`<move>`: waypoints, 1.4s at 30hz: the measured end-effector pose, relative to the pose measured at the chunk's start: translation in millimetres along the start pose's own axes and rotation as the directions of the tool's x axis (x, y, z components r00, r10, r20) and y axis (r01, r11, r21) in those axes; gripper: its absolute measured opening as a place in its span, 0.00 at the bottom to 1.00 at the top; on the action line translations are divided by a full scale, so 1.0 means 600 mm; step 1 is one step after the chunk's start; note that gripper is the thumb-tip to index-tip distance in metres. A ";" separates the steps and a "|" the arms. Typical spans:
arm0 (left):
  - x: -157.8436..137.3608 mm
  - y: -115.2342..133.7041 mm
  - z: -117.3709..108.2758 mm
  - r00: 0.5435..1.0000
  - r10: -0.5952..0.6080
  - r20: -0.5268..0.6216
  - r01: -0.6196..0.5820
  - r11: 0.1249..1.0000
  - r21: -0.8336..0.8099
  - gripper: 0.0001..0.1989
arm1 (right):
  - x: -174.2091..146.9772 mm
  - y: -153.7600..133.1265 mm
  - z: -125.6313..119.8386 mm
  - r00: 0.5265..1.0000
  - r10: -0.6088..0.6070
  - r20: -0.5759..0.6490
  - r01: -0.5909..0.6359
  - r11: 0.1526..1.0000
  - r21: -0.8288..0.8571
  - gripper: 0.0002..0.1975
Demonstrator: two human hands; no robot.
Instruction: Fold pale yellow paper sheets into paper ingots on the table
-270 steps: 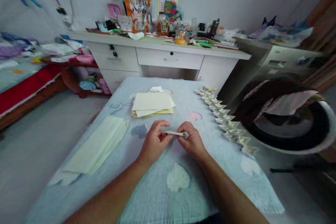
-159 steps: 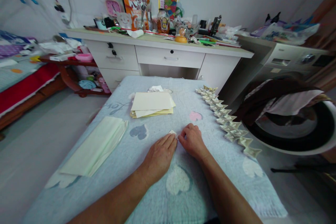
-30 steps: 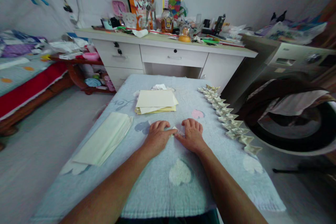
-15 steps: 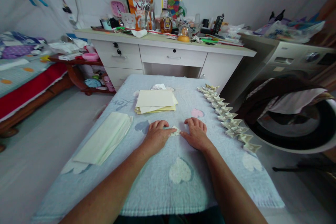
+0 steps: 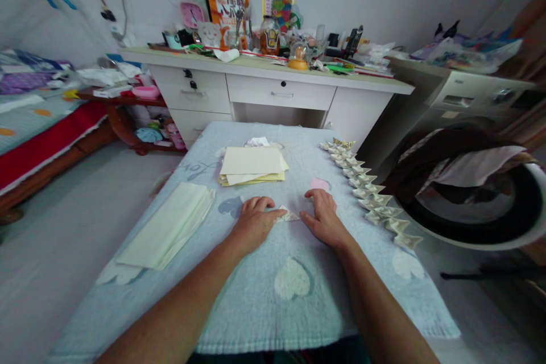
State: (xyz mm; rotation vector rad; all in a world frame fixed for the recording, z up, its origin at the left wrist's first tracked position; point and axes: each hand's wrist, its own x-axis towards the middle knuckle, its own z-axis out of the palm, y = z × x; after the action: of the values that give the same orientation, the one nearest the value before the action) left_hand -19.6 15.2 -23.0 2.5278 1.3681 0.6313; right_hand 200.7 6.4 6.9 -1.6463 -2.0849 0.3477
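Note:
A small folded piece of paper point(image 5: 290, 215), pale with a faint pattern, lies flat on the cloth-covered table between my hands. My left hand point(image 5: 255, 220) rests on the cloth and holds the paper's left end under its thumb. Just right of the paper is my right hand point(image 5: 323, 216), with thumb and fingers apart and nothing between them. Its thumb tip is close to the paper's right point; I cannot tell if they touch. Along the table's right side runs a row of several folded paper pieces point(image 5: 367, 189) with pointed ends.
Beyond my hands lies a stack of cream paper sheets point(image 5: 251, 160), with crumpled white tissue point(image 5: 257, 141) behind it. Long folded pale sheets point(image 5: 170, 224) lie at left. A cluttered desk point(image 5: 281, 91) stands behind the table point(image 5: 264, 296), a washing machine point(image 5: 452, 91) at right.
My right hand has moved slightly right, off the paper, and its fingers have spread. More of the paper's right end shows. My left hand has stayed put.

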 end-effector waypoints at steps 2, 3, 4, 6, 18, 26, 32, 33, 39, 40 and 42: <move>0.001 -0.001 -0.001 1.000 0.012 -0.012 -0.012 0.999 -0.037 0.20 | 0.000 -0.012 0.004 0.993 -0.115 0.035 0.112 0.992 0.057 0.15; 0.002 -0.001 -0.002 1.000 0.014 -0.017 -0.015 0.998 -0.060 0.20 | 0.000 -0.018 0.008 0.987 -0.155 0.047 0.152 0.986 0.064 0.13; 0.002 -0.001 -0.003 1.000 0.015 -0.022 -0.017 0.996 -0.084 0.20 | 0.000 -0.022 0.012 0.983 -0.174 0.056 0.171 0.984 0.056 0.12; 0.003 -0.001 -0.006 1.000 0.010 -0.029 -0.013 0.992 -0.129 0.18 | 0.002 -0.027 0.023 0.982 -0.173 0.071 0.172 0.985 0.022 0.11; 0.010 -0.001 -0.025 0.957 -0.209 -0.200 0.099 0.886 -0.454 0.12 | 0.011 -0.026 0.032 0.978 -0.206 0.037 0.204 0.978 0.040 0.07; 0.007 0.035 -0.028 0.958 -0.212 -0.191 0.092 0.863 -0.497 0.03 | 0.009 -0.050 0.037 0.981 -0.156 -0.113 0.176 0.963 0.203 0.07; 0.009 0.038 -0.017 0.949 -0.242 -0.204 0.081 0.809 -0.582 0.08 | 0.008 -0.055 0.039 0.997 -0.079 -0.018 0.077 0.846 0.528 0.06; 0.009 0.038 -0.016 0.951 -0.238 -0.197 0.078 0.802 -0.593 0.09 | 0.008 -0.054 0.040 0.997 -0.073 0.013 0.052 0.808 0.587 0.06; 0.006 0.042 -0.025 0.973 -0.186 -0.134 0.056 0.759 -0.649 0.06 | 0.009 -0.047 0.045 0.989 -0.073 0.128 -0.065 0.564 0.823 0.13; 0.005 0.043 -0.028 0.977 -0.172 -0.124 0.049 0.752 -0.657 0.07 | 0.009 -0.047 0.045 0.988 -0.074 0.135 -0.074 0.536 0.841 0.14; 0.004 0.044 -0.032 0.984 -0.144 -0.107 0.034 0.734 -0.678 0.09 | 0.010 -0.047 0.044 0.987 -0.080 0.141 -0.084 0.493 0.866 0.15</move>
State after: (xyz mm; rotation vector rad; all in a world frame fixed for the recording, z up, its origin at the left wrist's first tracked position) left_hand -7.2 2.2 4.5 1.8396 1.0248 1.0891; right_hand 162.8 7.3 -1.5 -0.9691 -1.5077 1.3406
